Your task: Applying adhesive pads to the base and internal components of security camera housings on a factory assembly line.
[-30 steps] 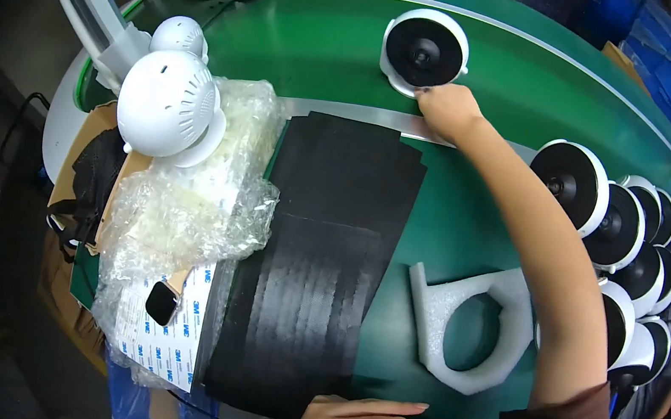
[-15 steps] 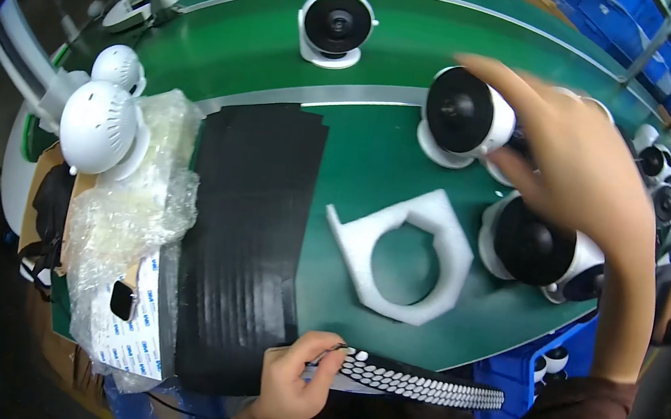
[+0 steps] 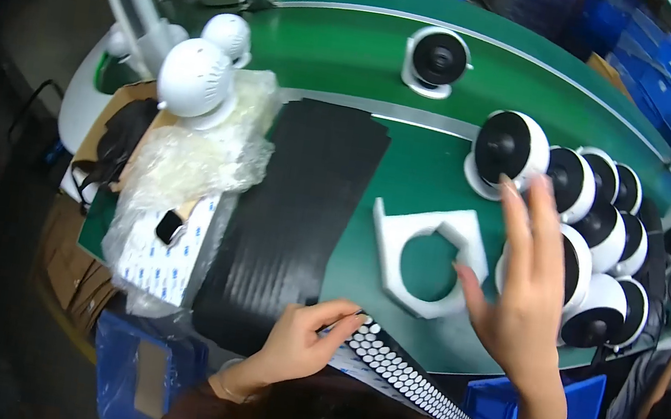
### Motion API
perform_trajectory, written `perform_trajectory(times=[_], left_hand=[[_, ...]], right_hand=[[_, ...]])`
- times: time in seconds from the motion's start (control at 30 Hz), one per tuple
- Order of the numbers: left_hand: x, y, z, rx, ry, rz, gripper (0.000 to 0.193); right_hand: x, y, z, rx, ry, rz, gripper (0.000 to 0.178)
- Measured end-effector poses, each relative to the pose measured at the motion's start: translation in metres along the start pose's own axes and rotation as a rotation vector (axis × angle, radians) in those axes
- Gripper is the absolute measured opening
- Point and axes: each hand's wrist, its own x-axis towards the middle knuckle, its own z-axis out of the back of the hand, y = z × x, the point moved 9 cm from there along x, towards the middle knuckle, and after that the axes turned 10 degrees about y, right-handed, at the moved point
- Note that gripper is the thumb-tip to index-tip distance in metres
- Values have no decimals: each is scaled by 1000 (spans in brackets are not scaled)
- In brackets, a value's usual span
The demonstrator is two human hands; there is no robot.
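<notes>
My left hand pinches the near end of a long strip of small white round stickers at the table's front edge. My right hand is raised with its fingers spread and nothing in it, hovering over a white round camera unit with a black face. A white foam holder with a round hole lies just left of that hand. A dark ribbed mat lies between the two hands' area and the plastic bags.
Several more white and black camera units crowd the right side; one stands alone on the green conveyor belt. Two white domed units sit on crumpled plastic bags at left. Blue bins stand below.
My right hand has drawn back from the far camera unit to the near right cluster and opened. My left hand has taken hold of the sticker strip. The view has shifted.
</notes>
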Motion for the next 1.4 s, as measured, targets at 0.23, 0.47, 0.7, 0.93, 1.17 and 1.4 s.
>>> perform_trajectory(times=[0.23,0.47,0.7,0.93,1.17,1.4], left_hand=[[-7,2,55,-236,-232,-99,8],[-20,45,62,-289,-245,145,7],[-9,28,66,-251,-263,183,8],[-8,33,73,-65,-293,266,8],[-16,37,68,-104,-188,268,7],[-10,-17,53,101,-217,-310,14]], right_hand=[[153,53,-73,100,-59,307,54],[292,65,-174,444,145,191,46],[370,107,-232,442,-13,242,76],[394,100,-241,482,-29,88,86],[330,-1,-120,769,84,-153,79],[131,-41,-110,1022,842,-388,74]])
